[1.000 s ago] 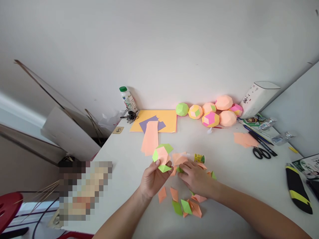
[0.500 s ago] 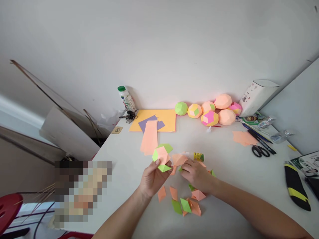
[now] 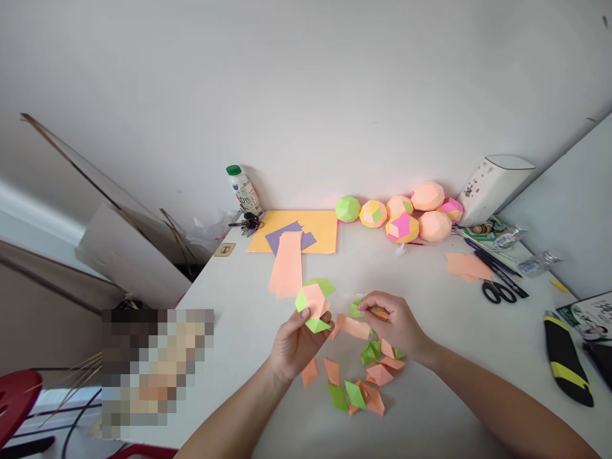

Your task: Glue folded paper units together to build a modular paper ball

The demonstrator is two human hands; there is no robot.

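My left hand (image 3: pixel 297 343) is closed on a partly joined paper model (image 3: pixel 314 301), peach in the middle with green pointed flaps, thumb on its front. To its right, at about the same height, my right hand (image 3: pixel 394 322) pinches a small green folded paper piece (image 3: pixel 355 309) at the fingertips. Beneath that hand a curved peach paper piece (image 3: pixel 354 327) lies on the table. Closer to me are loose folded units, among them a crumpled-looking green one (image 3: pixel 371 352), a peach one (image 3: pixel 380 374) and a flat green one (image 3: pixel 338 397).
Several finished paper balls (image 3: pixel 428 196) line the wall at the back. Peach strips (image 3: pixel 287 264) overlap a yellow sheet (image 3: pixel 320 233), near keys (image 3: pixel 249 222) and a bottle (image 3: pixel 243 190). At right lie scissors (image 3: pixel 498 291), pens and a black-and-yellow cutter (image 3: pixel 567 360).
My right hand has lifted and shifted right, now with the green piece at its fingertips. Paper pieces it covered now show. The left hand with the model has moved slightly right.
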